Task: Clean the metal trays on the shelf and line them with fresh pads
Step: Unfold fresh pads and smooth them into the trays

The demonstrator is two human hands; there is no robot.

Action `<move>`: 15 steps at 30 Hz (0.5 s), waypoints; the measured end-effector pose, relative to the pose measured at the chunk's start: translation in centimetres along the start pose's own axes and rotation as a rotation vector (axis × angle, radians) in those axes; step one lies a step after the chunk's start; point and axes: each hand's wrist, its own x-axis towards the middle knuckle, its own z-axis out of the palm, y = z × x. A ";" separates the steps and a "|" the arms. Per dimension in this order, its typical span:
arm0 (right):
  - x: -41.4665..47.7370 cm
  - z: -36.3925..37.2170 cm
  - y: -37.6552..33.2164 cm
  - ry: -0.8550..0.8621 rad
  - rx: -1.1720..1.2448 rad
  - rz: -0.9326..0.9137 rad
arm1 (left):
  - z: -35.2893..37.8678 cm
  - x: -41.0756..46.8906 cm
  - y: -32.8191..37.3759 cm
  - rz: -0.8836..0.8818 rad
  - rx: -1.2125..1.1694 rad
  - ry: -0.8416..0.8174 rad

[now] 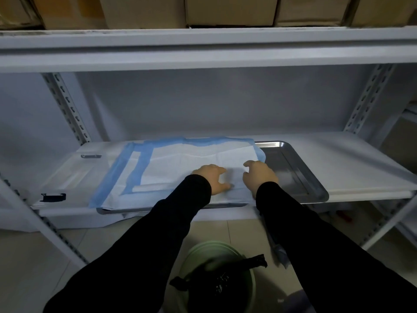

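A person in black sleeves leans into a grey shelf (349, 159), left grip (212, 178) and right grip (259, 175) set side by side on a blue-bordered pad (180, 163) draped over a metal tray (297, 175). The fingers of both are bent onto the sheet; blur hides whether they pinch it or merely press. The pad covers the tray's left and middle, leaving the right end bare. Thin, soft and light, the pad looks likely to crease and to slide on smooth steel, so its blue edges or corners seem the best hold. The tray appears stiff, best taken by its rolled rim.
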 end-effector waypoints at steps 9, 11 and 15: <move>0.2 0.4 2.4 0.071 -0.048 0.059 | 1.7 1.4 2.6 0.094 0.238 -0.023; 0.4 0.5 2.7 0.039 0.023 0.062 | 2.0 1.5 2.7 0.068 0.281 0.021; 0.5 0.8 2.9 0.080 0.071 0.103 | 1.9 1.5 3.1 0.048 0.346 0.069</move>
